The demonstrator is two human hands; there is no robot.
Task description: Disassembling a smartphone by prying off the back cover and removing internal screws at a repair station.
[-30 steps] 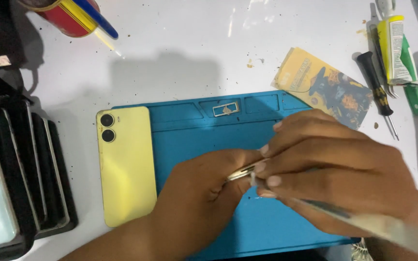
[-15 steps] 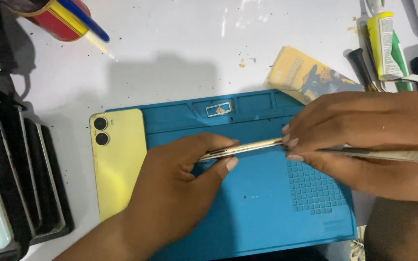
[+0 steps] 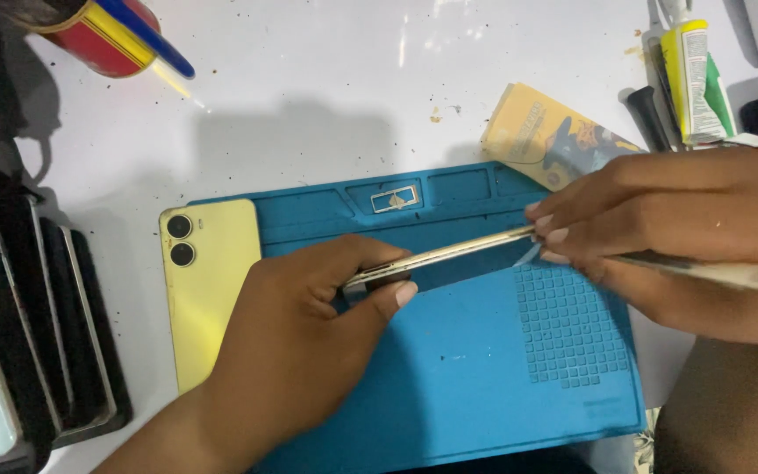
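My left hand grips one end of a thin phone body, held edge-on above the blue work mat. My right hand pinches the phone's other end and also holds a slim metal tool that runs out to the right. A yellow phone back cover with two camera holes lies flat on the mat's left edge, just left of my left hand. A small metal card tray sits in a slot at the mat's top.
A black rack with several phones or screens stands at the left. A red-yellow tin with a blue pen sits top left. An orange packet, a glue tube and a screwdriver lie top right on the white table.
The phone body has turned from end-on to lying edge-on between both hands. My right hand has moved right and up; the left hand has stretched along the phone's left end.
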